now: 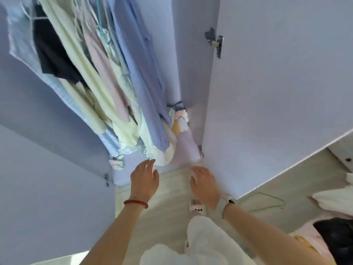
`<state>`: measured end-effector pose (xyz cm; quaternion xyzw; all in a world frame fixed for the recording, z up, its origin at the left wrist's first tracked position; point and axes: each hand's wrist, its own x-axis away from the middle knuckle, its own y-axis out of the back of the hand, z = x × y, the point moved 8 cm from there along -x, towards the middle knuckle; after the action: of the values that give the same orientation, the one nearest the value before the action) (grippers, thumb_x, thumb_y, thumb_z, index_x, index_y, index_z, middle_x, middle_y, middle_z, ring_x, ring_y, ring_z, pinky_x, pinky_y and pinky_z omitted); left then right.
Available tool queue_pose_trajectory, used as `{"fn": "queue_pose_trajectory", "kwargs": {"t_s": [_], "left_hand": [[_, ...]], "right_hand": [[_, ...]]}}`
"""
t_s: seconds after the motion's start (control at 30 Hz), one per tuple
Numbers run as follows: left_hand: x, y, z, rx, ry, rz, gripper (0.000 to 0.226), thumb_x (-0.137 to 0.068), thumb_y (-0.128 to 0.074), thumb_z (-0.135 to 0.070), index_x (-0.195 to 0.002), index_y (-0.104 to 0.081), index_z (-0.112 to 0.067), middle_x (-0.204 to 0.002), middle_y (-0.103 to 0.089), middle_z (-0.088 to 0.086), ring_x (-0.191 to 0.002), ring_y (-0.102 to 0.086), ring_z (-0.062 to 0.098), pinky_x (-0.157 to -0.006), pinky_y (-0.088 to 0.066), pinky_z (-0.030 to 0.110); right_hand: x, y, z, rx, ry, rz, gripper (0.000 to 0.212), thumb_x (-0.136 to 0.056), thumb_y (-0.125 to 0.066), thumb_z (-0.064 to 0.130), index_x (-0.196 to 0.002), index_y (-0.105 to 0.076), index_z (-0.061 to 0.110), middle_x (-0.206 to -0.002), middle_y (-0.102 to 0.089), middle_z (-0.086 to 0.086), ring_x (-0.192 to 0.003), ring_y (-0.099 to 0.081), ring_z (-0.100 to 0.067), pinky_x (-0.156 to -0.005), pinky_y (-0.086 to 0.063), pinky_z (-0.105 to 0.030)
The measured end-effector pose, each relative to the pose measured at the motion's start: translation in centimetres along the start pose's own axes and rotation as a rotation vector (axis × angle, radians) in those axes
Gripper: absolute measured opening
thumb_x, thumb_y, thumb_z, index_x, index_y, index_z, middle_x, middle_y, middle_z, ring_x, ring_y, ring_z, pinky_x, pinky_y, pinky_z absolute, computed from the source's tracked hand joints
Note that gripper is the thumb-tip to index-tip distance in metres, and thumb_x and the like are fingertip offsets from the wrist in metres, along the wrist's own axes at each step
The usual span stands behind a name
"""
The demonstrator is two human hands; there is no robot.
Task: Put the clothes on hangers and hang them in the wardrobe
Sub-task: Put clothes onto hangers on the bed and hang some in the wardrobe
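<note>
The clothes (107, 77) hang in a tight row inside the open wardrobe (187, 54), pale lilac inside and out. From the left of the row there is a light blue checked piece (21, 35), then a black garment (51, 52), several cream and pale yellow pieces (86, 88), something soft pink (103, 62) between them, and a long lavender-blue garment (145, 88) at the right end of the row. A green hanger hook (99, 18) shows among them near the top. On the wardrobe floor, just behind the hems, lie a few folded or bundled things (179, 119) in white, orange and grey, resting on a lilac fabric.

Both doors stand open. The right door (277, 83) swings out wide, with a metal hinge (214, 42) near its top; the left door (47, 188) fills the lower left.

The person stands at the opening with both arms stretched forward and down. The left hand (145, 178) is spread, fingers relaxed and holding nothing, its fingertips just beside the cream hem. A red bead bracelet (136, 202) circles that wrist. The right hand (205, 183) is likewise empty with loose fingers, over the pale floor (172, 217) near the foot of the right door; a white watch (226, 202) sits on its wrist.

Below are white trousers (206, 241) and a white slipper (197, 205). Out to the right, beyond the door, an empty pale green wire hanger (267, 201) lies on a surface, and near it a heap of more clothes (332, 226) in white, pink and black.
</note>
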<state>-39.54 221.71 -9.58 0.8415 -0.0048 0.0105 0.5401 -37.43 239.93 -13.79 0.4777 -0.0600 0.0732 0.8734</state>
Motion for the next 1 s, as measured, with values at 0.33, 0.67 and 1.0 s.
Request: {"fn": "queue_pose_trajectory", "kwargs": {"t_s": [0.33, 0.67, 1.0], "left_hand": [[-14.2, 14.5, 5.1, -0.023, 0.081, -0.320, 0.039, -0.091, -0.047, -0.012, -0.130, -0.049, -0.013, -0.136, -0.046, 0.008, -0.127, -0.039, 0.025, -0.101, -0.031, 0.041], [-25.2, 29.2, -1.2, -0.098, -0.206, -0.720, 0.034, -0.084, -0.038, -0.019, -0.101, -0.066, -0.009, -0.110, -0.062, 0.006, -0.104, -0.054, 0.022, -0.087, -0.034, 0.036], [-31.9, 29.0, -1.4, -0.177, -0.367, -0.586, 0.040, -0.085, -0.045, -0.028, -0.119, -0.061, -0.013, -0.133, -0.049, 0.011, -0.130, -0.040, 0.025, -0.101, -0.034, 0.048]], "right_hand": [[-18.1, 4.9, 12.7, -0.076, 0.251, -0.039, 0.035, -0.092, -0.040, 0.013, -0.124, -0.052, 0.008, -0.121, -0.056, -0.009, -0.118, -0.046, -0.029, -0.096, -0.036, -0.032], [-32.4, 20.1, 27.0, -0.511, 0.403, -0.391, 0.026, -0.095, -0.038, 0.006, -0.086, -0.054, -0.012, -0.077, -0.053, -0.027, -0.073, -0.050, -0.034, -0.072, -0.041, -0.040], [-39.9, 22.6, 32.0, -0.421, 0.266, -0.297, 0.037, -0.094, -0.046, 0.015, -0.126, -0.036, 0.001, -0.102, -0.059, -0.019, -0.099, -0.056, -0.032, -0.081, -0.041, -0.028]]}}
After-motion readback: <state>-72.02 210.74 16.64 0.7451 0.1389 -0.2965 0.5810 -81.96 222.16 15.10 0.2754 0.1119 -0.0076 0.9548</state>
